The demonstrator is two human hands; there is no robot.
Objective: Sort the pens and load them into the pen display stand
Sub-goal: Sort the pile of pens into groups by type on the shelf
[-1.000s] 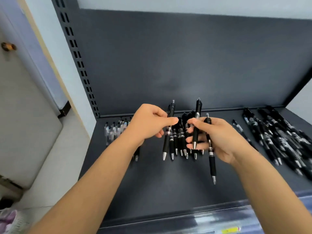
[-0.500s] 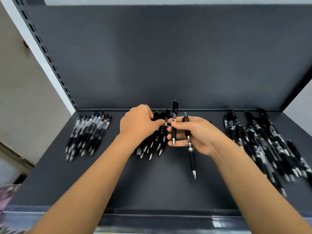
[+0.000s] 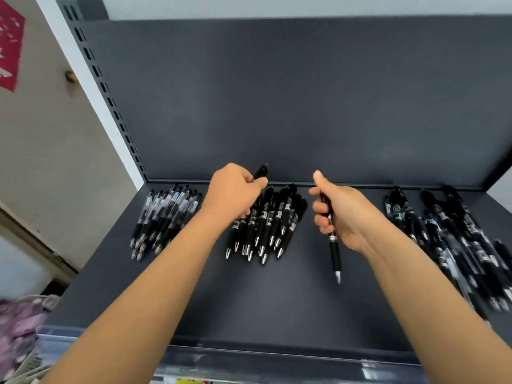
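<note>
1: two pens are being held now, one in each hand. half a second ago both were being kept in the right hand [image 3: 340,214].
2: so one is being passed across?
1: that is being judged likely. the left hand [image 3: 235,195] is being closed tightly round a black pen [image 3: 260,172], whose top end is being shown above the fist, just over the middle pile [image 3: 266,225].
2: and the right?
1: its fingers are being curled round a single pen [image 3: 334,253], tip being pointed down at the shelf [image 3: 277,306], while the thumb is being lifted clear.
2: where are the other pens being kept?
1: three groups are being laid out on the shelf, well apart: clear-barrelled pens [image 3: 163,217] at the left, the black pile in the middle, and a loose mixed heap [image 3: 457,245] at the right.
2: what is being meant for the task?
1: sorting is being carried on one pen at a time. the left hand's pen is probably being added to the middle pile, and the other is being held back for placing. whether the shelf itself is being used as the stand cannot be told.
</note>
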